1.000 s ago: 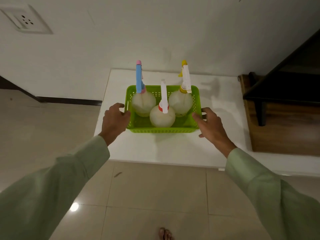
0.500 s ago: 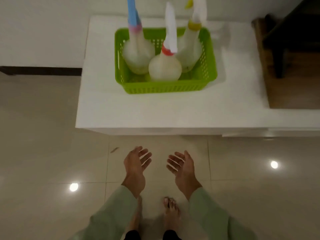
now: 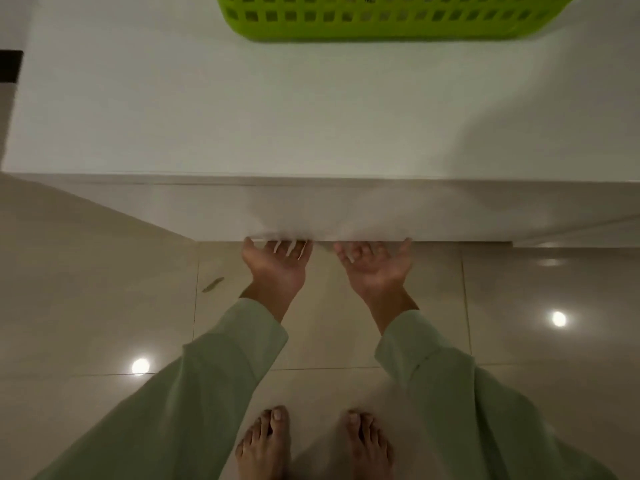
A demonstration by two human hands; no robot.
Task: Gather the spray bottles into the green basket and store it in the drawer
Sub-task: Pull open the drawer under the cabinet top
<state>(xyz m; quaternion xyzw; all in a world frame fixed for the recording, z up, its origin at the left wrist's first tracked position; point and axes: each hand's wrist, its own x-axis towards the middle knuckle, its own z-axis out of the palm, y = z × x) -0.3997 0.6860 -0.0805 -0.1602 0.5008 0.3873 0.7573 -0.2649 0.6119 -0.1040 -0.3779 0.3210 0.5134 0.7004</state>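
Observation:
Only the front wall of the green basket (image 3: 381,24) shows, at the top edge of the view, standing on the white cabinet top (image 3: 277,116). The spray bottles are out of frame. Below it is the white drawer front (image 3: 346,213), flush with the cabinet. My left hand (image 3: 277,268) and my right hand (image 3: 375,268) are palm up, side by side at the drawer front's lower edge. Their fingertips are hooked under that edge and hidden, and the thumbs stick out to the sides.
Glossy beige floor tiles (image 3: 519,306) lie under the cabinet, with ceiling light reflections. My bare feet (image 3: 266,441) stand close in front of the drawer. The cabinet's left corner (image 3: 7,171) ends near a dark skirting strip.
Both hands left the basket's sides, dropped below the cabinet top and moved forward to the drawer front's lower edge. The camera tilted down and came closer, so the bottles went out of view.

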